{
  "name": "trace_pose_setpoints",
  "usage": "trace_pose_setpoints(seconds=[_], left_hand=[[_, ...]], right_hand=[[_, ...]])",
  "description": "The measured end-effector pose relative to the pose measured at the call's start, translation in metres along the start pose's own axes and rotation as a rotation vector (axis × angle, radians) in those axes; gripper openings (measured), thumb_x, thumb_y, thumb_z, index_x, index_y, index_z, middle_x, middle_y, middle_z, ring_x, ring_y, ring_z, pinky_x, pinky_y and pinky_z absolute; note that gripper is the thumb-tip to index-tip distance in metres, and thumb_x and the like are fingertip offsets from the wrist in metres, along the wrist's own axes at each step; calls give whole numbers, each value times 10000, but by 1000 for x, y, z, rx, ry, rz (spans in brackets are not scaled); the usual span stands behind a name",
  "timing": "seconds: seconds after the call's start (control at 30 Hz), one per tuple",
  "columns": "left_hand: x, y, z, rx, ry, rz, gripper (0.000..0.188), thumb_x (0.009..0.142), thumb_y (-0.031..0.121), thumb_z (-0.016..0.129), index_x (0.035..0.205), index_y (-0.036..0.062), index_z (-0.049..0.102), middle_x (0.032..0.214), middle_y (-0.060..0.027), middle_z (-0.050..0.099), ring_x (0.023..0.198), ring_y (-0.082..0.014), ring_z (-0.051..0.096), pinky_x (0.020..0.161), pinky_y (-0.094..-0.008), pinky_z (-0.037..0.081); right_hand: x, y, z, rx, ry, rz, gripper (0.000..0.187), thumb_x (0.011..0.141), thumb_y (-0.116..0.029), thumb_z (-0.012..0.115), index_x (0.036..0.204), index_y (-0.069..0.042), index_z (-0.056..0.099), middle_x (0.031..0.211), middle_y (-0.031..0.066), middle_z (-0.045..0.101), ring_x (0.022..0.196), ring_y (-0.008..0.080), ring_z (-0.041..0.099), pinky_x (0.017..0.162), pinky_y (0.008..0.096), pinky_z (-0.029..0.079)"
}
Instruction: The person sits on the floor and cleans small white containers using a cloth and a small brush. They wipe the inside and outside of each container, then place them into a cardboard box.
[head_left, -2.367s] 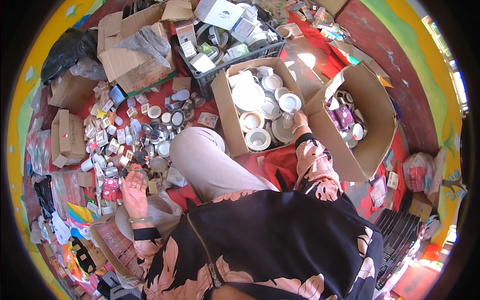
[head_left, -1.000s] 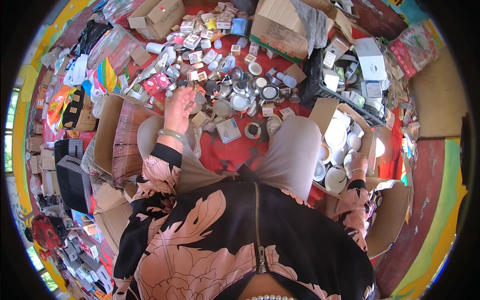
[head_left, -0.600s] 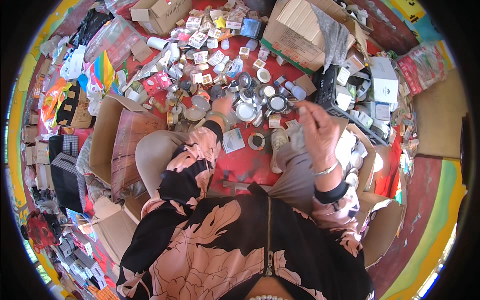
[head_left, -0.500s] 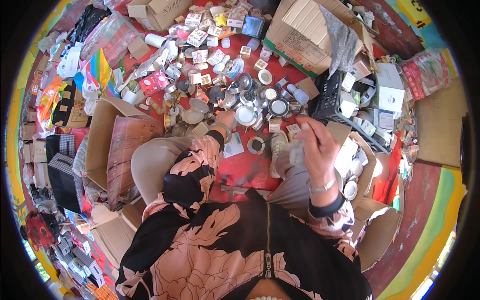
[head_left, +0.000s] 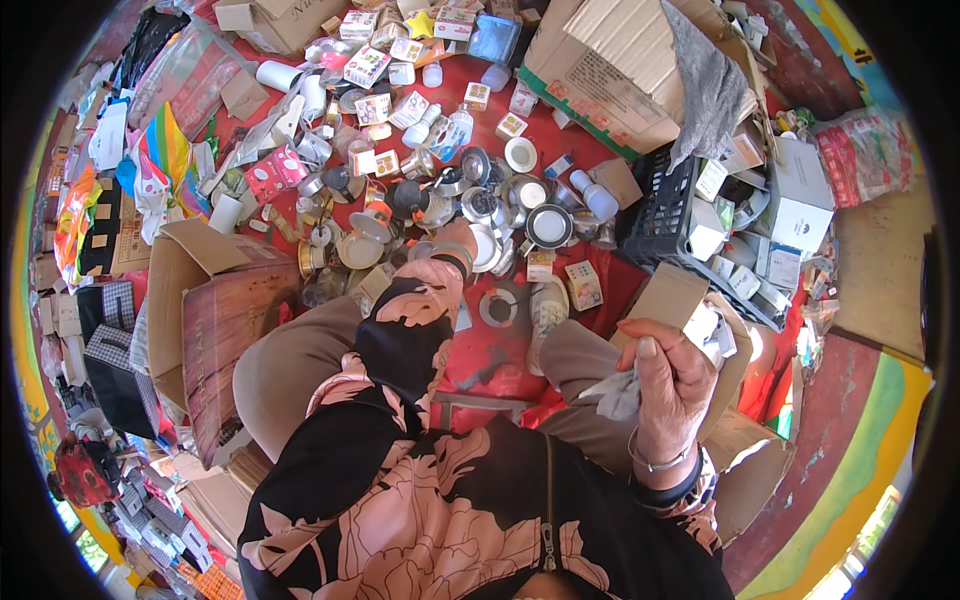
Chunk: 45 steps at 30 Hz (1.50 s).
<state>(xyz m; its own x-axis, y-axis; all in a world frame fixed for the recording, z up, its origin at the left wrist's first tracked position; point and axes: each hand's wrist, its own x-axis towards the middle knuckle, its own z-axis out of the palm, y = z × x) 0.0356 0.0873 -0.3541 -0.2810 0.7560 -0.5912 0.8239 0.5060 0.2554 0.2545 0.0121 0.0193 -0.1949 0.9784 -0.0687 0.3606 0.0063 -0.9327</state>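
While the right hand holds a pale sheet, the left hand is the nearer of the two to the lamps.

Right grip: thumb and forefinger together, apparently clamped on the sheet; cloth or film, cannot tell.
Sheet: at the right grip's left, crumpled, its longer run trailing leftward in front of the trouser leg.
Left grip: fingers blurred and partly hidden; apart or together, cannot tell.
White lamp: just right of the left grip, touching or not unclear; round-faced, no evident long axis.
Black-rimmed lamp: farther right of the left grip; beyond and left of the right grip.
Ring: right of the left grip and nearer the body, on the red floor.

Containers:
Crate, black: beyond the right grip, filled with small boxes.
Carton: just beyond the right grip; white pieces inside, otherwise screened by the hand.
Large carton: well beyond both grips, grey cloth draped on it.
Open carton: well left of the left grip; contents not visible.
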Motion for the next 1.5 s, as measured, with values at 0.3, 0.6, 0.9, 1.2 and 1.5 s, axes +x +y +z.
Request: trace_pose_setpoints(seconds=[0.3, 0.6, 0.9, 1.2, 1.5], left_hand=[[-42, -28, -2, -434, 209, 183, 166, 670, 110, 550, 800, 57, 638, 926, -198, 622, 887, -376, 590, 740, -450, 452], [-158, -18, -118, -1878, -248, 386, 264, 825, 144, 600, 1067, 57, 538, 987, -75, 601, 928, -215, 599, 791, -392, 499], [-289, -7, -202, -2447, -629, 688, 446, 906, 260, 448, 1298, 57, 390, 1330, -165, 432, 1235, -405, 393, 965, -678, 292], [-280, 2, -263, -2444, -778, 991, 419, 963, 273, 347, 1302, 32, 396, 1254, -161, 499, 1157, -372, 480, 885, -621, 434], [-262, 1, -268, -2407, -504, 1029, 394, 909, 224, 440, 1275, 81, 474, 1347, -171, 433, 1280, -384, 355, 1008, -644, 266]], right_hand=[[-6, 3, -8, 91, 128, -17, 193, 915, -134, 531, 973, 9, 647, 673, -22, 553, 579, 23, 436, 515, 171, 327], [2, 35, -22, 633, 250, 82, 185, 877, -160, 599, 941, -1, 670, 693, 17, 600, 584, 70, 525, 514, 195, 429], [13, 57, -28, 774, 230, 122, 242, 899, -184, 537, 955, 22, 649, 740, 69, 630, 625, 128, 579, 544, 235, 455], [46, 5, -24, 1085, -62, 71, 302, 870, -167, 516, 1147, -50, 545, 1040, 77, 604, 911, 201, 606, 711, 324, 516], [64, -30, 23, 1032, -100, -32, 316, 633, 60, 408, 889, 32, 591, 815, 104, 623, 709, 194, 603, 655, 264, 489]])
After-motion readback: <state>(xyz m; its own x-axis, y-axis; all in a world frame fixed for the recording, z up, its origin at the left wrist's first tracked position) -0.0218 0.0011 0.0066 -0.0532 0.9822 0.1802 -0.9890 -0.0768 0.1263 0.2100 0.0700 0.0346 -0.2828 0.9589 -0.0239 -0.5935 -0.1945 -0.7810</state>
